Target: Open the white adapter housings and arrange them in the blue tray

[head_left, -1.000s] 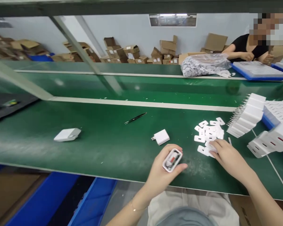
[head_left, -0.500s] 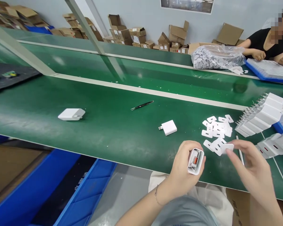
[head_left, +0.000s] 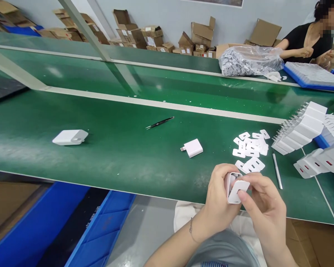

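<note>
Two smooth white charger blocks (head_left: 70,137) (head_left: 193,147) lie flat on the matte green belt (head_left: 114,155), slim black tweezers (head_left: 159,122) between them. Nearer, the left hand (head_left: 218,202) clamps an open charger shell (head_left: 230,182) while the right hand (head_left: 263,207) pinches a thin, rounded white cover plate (head_left: 238,191) against it, seemingly part-seated. Loose plates (head_left: 250,150) lie scattered beyond.

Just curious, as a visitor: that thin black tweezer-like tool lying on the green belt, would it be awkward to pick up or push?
The black tool looks slim and stiff, so probably light. Lying flat on the green belt, it would likely slide rather than roll, and may need a fingertip pinch.
</note>
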### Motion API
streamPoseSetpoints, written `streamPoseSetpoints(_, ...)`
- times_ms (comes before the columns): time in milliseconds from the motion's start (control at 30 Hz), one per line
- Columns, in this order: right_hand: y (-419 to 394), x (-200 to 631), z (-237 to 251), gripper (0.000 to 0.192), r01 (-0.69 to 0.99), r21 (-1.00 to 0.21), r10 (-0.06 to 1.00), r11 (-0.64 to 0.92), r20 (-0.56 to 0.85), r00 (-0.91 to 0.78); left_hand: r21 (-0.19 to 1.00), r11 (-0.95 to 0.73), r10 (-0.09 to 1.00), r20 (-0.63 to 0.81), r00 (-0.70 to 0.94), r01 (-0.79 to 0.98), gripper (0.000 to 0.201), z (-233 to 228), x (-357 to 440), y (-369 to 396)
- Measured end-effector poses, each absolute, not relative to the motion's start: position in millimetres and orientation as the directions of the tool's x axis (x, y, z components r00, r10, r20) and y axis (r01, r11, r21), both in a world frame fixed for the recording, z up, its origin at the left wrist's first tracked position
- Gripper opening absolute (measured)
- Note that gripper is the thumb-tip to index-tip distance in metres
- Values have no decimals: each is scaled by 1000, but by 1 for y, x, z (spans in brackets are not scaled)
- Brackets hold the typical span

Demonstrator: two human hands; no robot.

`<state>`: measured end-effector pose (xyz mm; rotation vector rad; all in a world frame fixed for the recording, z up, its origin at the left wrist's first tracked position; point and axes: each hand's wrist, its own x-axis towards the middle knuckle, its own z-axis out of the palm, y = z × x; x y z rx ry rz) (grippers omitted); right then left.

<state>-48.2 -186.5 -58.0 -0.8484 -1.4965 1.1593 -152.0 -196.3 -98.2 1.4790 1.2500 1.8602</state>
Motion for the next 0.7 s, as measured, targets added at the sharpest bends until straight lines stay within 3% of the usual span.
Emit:
streamPoseSetpoints(100,-184,-48,-65,20,31,-944,922,330,314,-228,854,-479,785,521,-334,204,48,-100,-150,-198)
streamPoseSetpoints(233,-179,-44,-72,37,17,-991,955,131,122,-269,808,-508,750,585,-309,298,51,-101,-153,-197)
streamPoseSetpoints(333,-175,-39,-74,52,-94,-990,893,-106,-53,-447,673,-590,640,727,-250,445,51,-99,-157,-193)
streamPoseSetpoints(400,-174,-35,-74,52,-123,-977,837,-176,-82,-541,559,-629,554,810,-193,539,49,-97,-161,-190)
streamPoseSetpoints(467,-174,-33,-73,49,-123,-987,838,-100,-17,-545,494,-648,511,847,-150,580,47,-96,-163,-188)
streamPoseSetpoints(600,-173,-30,-70,41,-46,-968,824,246,234,-516,506,-650,517,841,-159,566,45,-95,-163,-187)
streamPoseSetpoints(700,-172,-29,-70,39,-42,-946,788,323,293,-541,508,-672,504,847,-170,539,45,-97,-162,-187)
